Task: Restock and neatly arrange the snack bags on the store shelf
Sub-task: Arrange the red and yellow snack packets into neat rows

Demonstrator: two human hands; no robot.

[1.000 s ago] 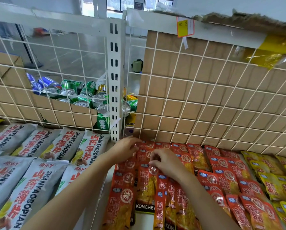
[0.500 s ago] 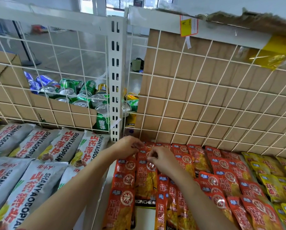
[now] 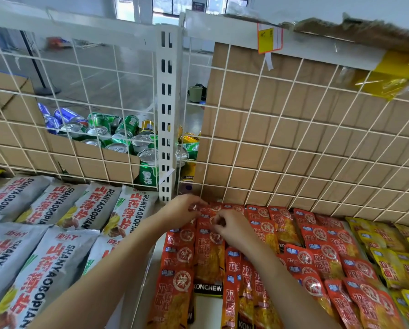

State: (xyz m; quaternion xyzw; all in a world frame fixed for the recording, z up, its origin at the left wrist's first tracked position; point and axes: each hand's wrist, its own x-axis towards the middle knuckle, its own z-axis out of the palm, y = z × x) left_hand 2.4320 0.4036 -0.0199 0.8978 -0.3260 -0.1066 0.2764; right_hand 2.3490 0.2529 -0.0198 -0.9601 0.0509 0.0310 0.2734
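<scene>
Red snack bags [image 3: 208, 257] are pinched at their tops by fingers [image 3: 220, 221] of the left hand [image 3: 183, 210] and right hand [image 3: 235, 231].

**Two bare forearms and two bare hands are showing in the head view.**

The left forearm [image 3: 103, 276] is showing as a long, smooth shape, broad at the lower edge of the picture and tapering toward the wrist. The right forearm [image 3: 293, 288] is showing the same taper. Both are lying uncovered along their whole visible length. The left hand [image 3: 183, 210] and the right hand [image 3: 234, 231] are bare as well, with knuckles and finger joints showing as soft ridges. A small bright glint is sitting at the left fingers [image 3: 189, 203]. Whether it is something worn there is too blurred to tell, and the nails are blurring out too.
</scene>
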